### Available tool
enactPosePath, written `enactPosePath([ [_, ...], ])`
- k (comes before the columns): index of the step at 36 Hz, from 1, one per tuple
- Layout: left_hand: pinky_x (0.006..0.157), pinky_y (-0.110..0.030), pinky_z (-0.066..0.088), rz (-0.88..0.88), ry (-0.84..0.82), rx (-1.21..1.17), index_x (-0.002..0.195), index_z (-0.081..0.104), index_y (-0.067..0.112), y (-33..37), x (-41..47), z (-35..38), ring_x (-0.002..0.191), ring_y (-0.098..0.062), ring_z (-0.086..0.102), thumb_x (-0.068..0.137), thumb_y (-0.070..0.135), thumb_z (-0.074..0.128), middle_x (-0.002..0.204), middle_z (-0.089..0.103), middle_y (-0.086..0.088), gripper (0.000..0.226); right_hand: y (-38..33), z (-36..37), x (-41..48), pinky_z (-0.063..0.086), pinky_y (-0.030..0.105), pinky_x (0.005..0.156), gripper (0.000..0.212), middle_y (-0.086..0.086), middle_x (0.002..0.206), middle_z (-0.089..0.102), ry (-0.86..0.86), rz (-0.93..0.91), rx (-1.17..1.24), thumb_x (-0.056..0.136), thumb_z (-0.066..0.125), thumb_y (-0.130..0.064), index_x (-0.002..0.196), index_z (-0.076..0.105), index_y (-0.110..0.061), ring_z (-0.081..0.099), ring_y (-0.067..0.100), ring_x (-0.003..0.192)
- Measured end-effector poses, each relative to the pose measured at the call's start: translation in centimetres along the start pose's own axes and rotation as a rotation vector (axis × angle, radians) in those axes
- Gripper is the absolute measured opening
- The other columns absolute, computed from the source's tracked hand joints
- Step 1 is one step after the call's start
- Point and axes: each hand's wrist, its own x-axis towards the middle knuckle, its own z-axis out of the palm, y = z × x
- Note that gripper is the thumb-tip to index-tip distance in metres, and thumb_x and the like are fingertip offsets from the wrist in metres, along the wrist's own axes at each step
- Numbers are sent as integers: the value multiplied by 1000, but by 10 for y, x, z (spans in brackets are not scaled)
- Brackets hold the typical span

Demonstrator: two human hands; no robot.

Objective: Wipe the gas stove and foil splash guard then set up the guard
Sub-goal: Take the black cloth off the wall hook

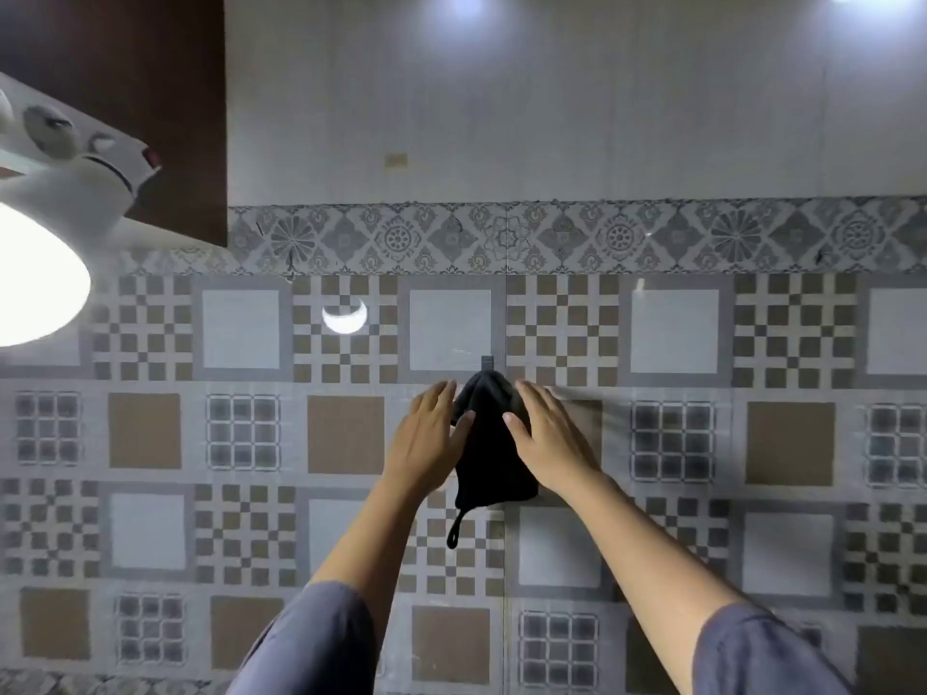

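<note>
Tiled wall (672, 338): black cloth (494, 459) hangs vertical below hook (487, 362), loop (454, 536) pointing down.

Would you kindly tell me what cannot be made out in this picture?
- Stove and foil guard: outside the head view's frame.
- Hook: head view, mostly covered by the cloth.
- Whether the left hand and right hand grip the cloth: head view, the cloth's folds hide the contact.
- Lamp: head view, overexposed and cut off by the left edge.

Lamp (35, 278) left, open wall (752, 143) right
</note>
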Motion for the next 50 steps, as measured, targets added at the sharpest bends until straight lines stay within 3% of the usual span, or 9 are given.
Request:
enactPosePath([
  [9, 101, -34, 43, -12, 141, -254, 127, 49, 16, -23, 35, 34, 114, -19, 50, 91, 30, 52, 124, 51, -3, 38, 14, 31, 35, 36, 26, 97, 42, 4, 133, 49, 178, -7, 189, 93, 52, -24, 133, 46, -12, 46, 19, 122],
  [14, 80, -17, 47, -56, 192, -421, 108, 61, 9, -26, 43, 43, 92, -16, 58, 87, 20, 61, 104, 59, -6, 24, 23, 39, 46, 46, 30, 90, 30, 6, 119, 57, 228, 6, 258, 88, 60, -17, 118, 58, -12, 56, 21, 107],
  [18, 79, -30, 53, -89, 165, -448, 99, 64, 8, -28, 47, 44, 89, -21, 61, 85, 20, 64, 99, 63, -11, 18, 25, 38, 55, 48, 29, 85, 24, 9, 110, 64, 229, 58, 341, 85, 65, -13, 109, 63, -9, 59, 19, 99],
  [23, 79, -34, 54, -61, 160, -445, 93, 67, 6, -26, 49, 33, 84, -25, 61, 84, 17, 66, 92, 57, -9, 14, 24, 29, 57, 47, 27, 84, 19, 12, 105, 67, 291, 39, 325, 84, 64, -6, 103, 66, -5, 62, 23, 97],
  [27, 72, -13, 50, -36, 190, -543, 92, 64, 7, -21, 47, 13, 83, -14, 60, 86, 14, 63, 96, 63, -10, 10, 16, 13, 54, 49, 27, 84, 17, 13, 102, 67, 369, -8, 337, 83, 63, -1, 100, 67, -2, 62, 21, 92],
  [30, 66, -9, 47, -17, 175, -593, 95, 61, 4, -11, 44, -5, 77, -8, 58, 89, 14, 59, 87, 64, -5, 12, 9, -3, 49, 51, 33, 87, 18, 13, 101, 68, 409, -43, 325, 83, 64, -2, 101, 67, -3, 63, 24, 94],
  [38, 73, -18, 48, 38, 182, -666, 96, 59, 11, 33, 15, -36, 83, -10, 58, 91, 14, 55, 85, 61, 4, 7, -12, -41, -7, 43, 37, 101, 39, 13, 127, 50, 204, -14, 229, 92, 54, -13, 131, 49, -9, 52, 26, 115],
  [44, 86, -36, 52, 52, 71, -667, 99, 63, 11, 65, -38, -34, 93, -18, 61, 91, 16, 55, 94, 65, -3, 12, -7, -66, -78, 44, 30, 92, 30, 10, 121, 52, 65, 69, 240, 92, 53, -14, 122, 53, -10, 55, 24, 109],
  [50, 89, -34, 52, 141, -39, -691, 105, 62, 8, 97, -84, -21, 101, -21, 61, 90, 13, 56, 98, 64, -3, 17, 7, -86, -147, 46, 34, 90, 28, 3, 114, 59, -34, 174, 359, 87, 63, -17, 112, 52, -12, 55, 19, 108],
])
